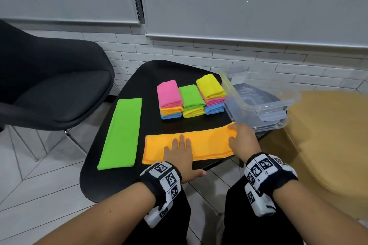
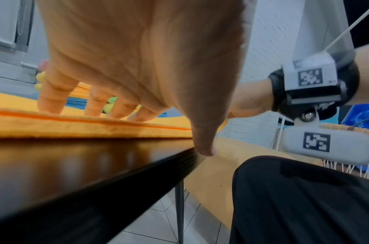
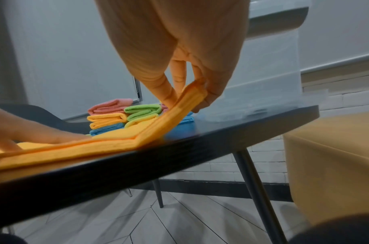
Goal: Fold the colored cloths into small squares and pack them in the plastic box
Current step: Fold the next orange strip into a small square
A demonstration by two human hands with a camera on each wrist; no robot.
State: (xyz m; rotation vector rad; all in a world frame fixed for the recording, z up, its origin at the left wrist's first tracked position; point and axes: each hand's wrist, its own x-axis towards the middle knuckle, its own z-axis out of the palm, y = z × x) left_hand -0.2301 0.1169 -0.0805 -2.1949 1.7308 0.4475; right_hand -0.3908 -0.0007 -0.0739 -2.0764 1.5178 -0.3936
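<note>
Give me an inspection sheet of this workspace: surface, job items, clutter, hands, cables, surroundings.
Surface: black table, glossy.
Job's things: orange cloth folded into a strip at the near edge; green cloth folded into a strip at the left; folded cloth stacks, three side by side; plastic box holds no cloths.
Clutter: nothing seen.
Hands: left hand presses flat on the orange cloth; right hand pinches and lifts its right end.
Cables: white cord behind the right wrist.
Surroundings: black chair, white brick wall, tiled floor.

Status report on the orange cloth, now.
Left hand flat on orange cloth, pinning it. Right hand pinches its right end, lifted off the table. Plastic box close beside that end; nothing blocks the fold.
</note>
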